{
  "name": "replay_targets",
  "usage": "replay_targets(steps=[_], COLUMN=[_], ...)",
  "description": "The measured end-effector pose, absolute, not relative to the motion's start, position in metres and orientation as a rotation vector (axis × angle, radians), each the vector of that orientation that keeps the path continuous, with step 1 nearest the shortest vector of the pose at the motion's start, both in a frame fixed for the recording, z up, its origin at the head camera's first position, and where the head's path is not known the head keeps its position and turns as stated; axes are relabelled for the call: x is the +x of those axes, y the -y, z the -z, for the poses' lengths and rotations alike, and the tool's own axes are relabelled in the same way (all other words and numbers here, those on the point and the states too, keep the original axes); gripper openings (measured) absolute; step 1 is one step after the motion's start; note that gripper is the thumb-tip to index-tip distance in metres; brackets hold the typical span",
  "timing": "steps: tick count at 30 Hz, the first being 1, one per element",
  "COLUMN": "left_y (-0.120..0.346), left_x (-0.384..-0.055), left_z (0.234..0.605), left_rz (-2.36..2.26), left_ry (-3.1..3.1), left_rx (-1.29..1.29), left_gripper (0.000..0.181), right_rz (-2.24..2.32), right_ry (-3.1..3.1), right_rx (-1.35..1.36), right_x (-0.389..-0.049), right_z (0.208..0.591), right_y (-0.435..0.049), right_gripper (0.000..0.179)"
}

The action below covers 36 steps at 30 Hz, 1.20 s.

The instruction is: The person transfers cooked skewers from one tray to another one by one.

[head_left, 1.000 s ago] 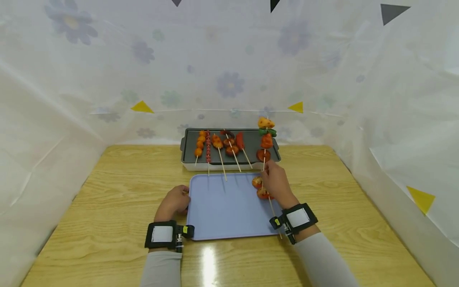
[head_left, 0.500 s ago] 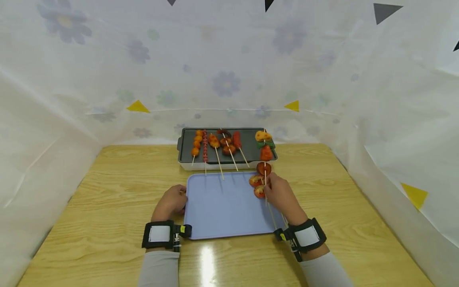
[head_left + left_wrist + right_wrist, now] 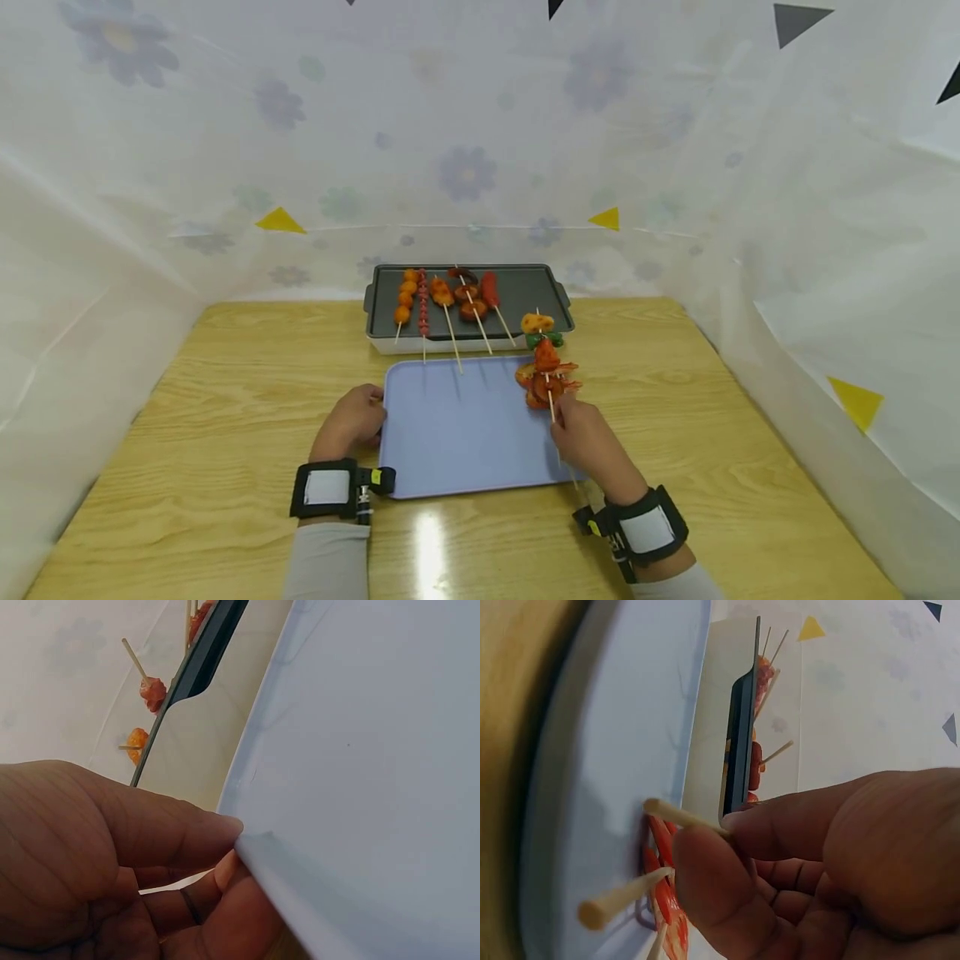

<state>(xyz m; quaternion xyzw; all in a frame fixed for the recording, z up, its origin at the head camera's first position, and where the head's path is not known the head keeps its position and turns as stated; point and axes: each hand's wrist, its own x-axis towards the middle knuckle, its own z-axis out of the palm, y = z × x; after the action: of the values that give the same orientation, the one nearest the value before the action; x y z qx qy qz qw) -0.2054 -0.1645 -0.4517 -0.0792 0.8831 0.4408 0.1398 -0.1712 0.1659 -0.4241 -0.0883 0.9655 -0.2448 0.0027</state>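
Observation:
My left hand (image 3: 356, 417) pinches the left rim of a pale blue tray (image 3: 465, 433); in the left wrist view the thumb (image 3: 214, 832) lies on the rim, with fingers curled underneath. Over the tray's right side, my right hand (image 3: 592, 437) pinches the wooden stick of a mixed skewer (image 3: 547, 356) between thumb and finger. That skewer bears yellow, green and red pieces and a round brown slice. Its lower pieces overlap other skewered food (image 3: 522, 376) at the tray's back right, partly hiding it. Reddish pieces (image 3: 662, 847) and further stick ends show below the right hand.
Behind the tray stands a dark griddle (image 3: 528, 292) on a white base. Several skewers lie on it, among them orange balls (image 3: 406, 296), mushroom-like slices (image 3: 472, 311) and a red sausage (image 3: 489, 290); their sticks point toward the tray. White flowered sheeting (image 3: 465, 125) surrounds the wooden table (image 3: 247, 375).
My right hand has drawn the mixed skewer off the griddle, toward me and over the right side of the tray. The left hand has stayed at the tray's left rim.

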Motion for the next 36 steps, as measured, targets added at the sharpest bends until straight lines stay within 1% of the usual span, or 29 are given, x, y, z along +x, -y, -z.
replay_targets(steps=[8,36], left_y=[0.163,0.165], left_x=[-0.206,-0.206], left_z=[0.455,0.451], left_rz=[-1.272,-1.276], left_ry=[-2.544,-2.554], left_rx=[-0.226,-0.218], left_gripper=[0.041,0.040], right_rz=[0.803,0.647], right_ry=[-2.947,-2.965], right_rx=[-0.295,-0.391], right_x=[-0.159,-0.161], right_z=[0.426,0.438], right_y=[-0.163,-0.148], right_gripper=[0.014,0.020])
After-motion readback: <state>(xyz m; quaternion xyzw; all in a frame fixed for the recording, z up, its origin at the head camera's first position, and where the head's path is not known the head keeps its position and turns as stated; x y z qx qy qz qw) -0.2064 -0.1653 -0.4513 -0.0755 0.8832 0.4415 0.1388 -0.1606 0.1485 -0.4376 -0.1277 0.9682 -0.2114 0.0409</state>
